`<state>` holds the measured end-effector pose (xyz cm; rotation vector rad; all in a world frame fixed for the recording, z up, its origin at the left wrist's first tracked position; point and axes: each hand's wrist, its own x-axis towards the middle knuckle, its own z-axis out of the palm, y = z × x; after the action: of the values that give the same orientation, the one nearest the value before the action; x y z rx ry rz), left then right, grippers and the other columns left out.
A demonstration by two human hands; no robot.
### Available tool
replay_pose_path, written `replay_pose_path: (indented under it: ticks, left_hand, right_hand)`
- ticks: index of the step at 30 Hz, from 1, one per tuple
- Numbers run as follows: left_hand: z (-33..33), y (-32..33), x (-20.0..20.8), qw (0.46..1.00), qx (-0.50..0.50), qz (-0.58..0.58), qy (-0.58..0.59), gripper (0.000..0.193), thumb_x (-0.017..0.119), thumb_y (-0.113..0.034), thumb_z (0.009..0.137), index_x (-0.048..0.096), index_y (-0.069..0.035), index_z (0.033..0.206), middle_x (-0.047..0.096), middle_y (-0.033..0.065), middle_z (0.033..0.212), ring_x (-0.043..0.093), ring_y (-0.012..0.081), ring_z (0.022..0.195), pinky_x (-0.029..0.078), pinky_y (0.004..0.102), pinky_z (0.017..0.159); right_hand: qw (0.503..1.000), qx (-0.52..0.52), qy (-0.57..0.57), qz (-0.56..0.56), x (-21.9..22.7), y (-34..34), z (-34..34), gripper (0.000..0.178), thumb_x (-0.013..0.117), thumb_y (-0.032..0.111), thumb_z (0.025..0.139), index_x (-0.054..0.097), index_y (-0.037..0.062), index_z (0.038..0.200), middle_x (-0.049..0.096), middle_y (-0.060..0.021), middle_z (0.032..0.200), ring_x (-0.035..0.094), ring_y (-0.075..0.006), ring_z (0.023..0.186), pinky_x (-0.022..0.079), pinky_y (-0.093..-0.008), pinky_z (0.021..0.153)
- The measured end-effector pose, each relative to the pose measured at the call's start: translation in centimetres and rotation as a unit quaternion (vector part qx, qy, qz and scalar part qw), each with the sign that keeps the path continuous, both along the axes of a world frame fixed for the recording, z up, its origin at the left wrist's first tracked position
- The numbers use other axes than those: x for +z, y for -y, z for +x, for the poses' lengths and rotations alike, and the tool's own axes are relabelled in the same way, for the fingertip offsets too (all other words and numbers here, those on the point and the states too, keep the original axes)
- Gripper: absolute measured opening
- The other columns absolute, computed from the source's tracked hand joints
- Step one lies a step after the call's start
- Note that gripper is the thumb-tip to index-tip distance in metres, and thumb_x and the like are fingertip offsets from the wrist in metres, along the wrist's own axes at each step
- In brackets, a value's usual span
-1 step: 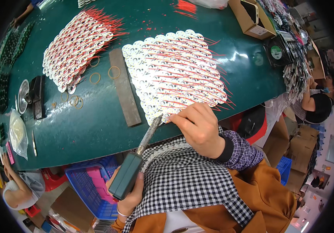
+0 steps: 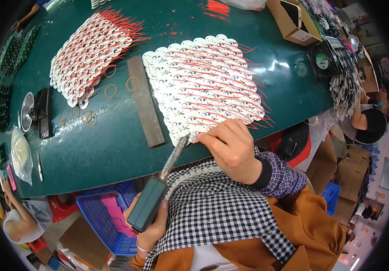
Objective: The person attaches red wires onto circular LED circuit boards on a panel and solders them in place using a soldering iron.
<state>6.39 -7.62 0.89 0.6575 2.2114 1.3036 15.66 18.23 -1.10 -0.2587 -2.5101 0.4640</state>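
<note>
My left hand (image 2: 156,226) is wrapped round the dark green handle of a soldering iron (image 2: 148,203). Its metal tip rests at the near left corner of a panel of round white circuit boards (image 2: 172,110), with thin red wires lying across the rows. Close to that tip, my right hand (image 2: 233,147) is pinched at the panel's near edge, seemingly on the end of a red wire; the fingers hide most of it. Left of the panel lies a flat brown bar (image 2: 145,104). A second panel of round boards with red wires (image 2: 88,56) lies farther left.
Rubber bands (image 2: 111,91) are scattered on the green table (image 2: 113,153). A black stand (image 2: 44,113), a clear bag (image 2: 21,156) and tweezers (image 2: 40,166) lie left. At the far right are a cardboard box (image 2: 289,25) and a black fan (image 2: 323,58). Co-workers sit at both sides.
</note>
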Motion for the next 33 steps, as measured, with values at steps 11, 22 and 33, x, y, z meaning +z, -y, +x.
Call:
replay_pose_path:
  ticks: [11, 22, 33]
  left_hand:
    - [0.2, -0.2, -1.5, 0.998, -0.003, 0.048, -0.041, 0.021, 0.073, 0.004, 0.074, 0.071, 0.007, 0.094, 0.069, 0.0162, 0.086, 0.066, 0.0230, 0.065, 0.050, 0.0297, 0.057]
    - [1.1, 2.1, -2.8, 0.997, 0.034, 0.062, -0.005, 0.024, 0.073, 0.002, 0.085, 0.068, 0.004, 0.109, 0.070, 0.0093, 0.097, 0.063, 0.0143, 0.076, 0.051, 0.0288, 0.066]
    - [1.7, 2.2, -2.3, 0.991, 0.087, 0.096, 0.029, 0.034, 0.069, 0.009, 0.086, 0.065, 0.005, 0.119, 0.069, 0.0099, 0.108, 0.057, 0.0090, 0.068, 0.046, 0.0246, 0.058]
  right_hand:
    - [1.000, 0.002, 0.005, 0.001, -0.2, 0.0, 0.0, 0.021, 0.076, 0.000, 0.072, 0.072, 0.0049, 0.092, 0.061, -0.0014, 0.080, 0.059, -0.0206, 0.074, 0.045, -0.0382, 0.081]
    - [1.000, 0.009, 0.009, 0.001, -0.5, 0.1, 0.1, 0.019, 0.067, 0.005, 0.072, 0.070, 0.0036, 0.091, 0.060, -0.0032, 0.081, 0.061, -0.0209, 0.081, 0.046, -0.0385, 0.085]
    - [0.999, 0.038, -0.003, -0.013, 1.0, 0.7, -1.1, 0.022, 0.066, 0.005, 0.073, 0.070, 0.0037, 0.094, 0.056, -0.0039, 0.079, 0.058, -0.0210, 0.076, 0.046, -0.0353, 0.070]
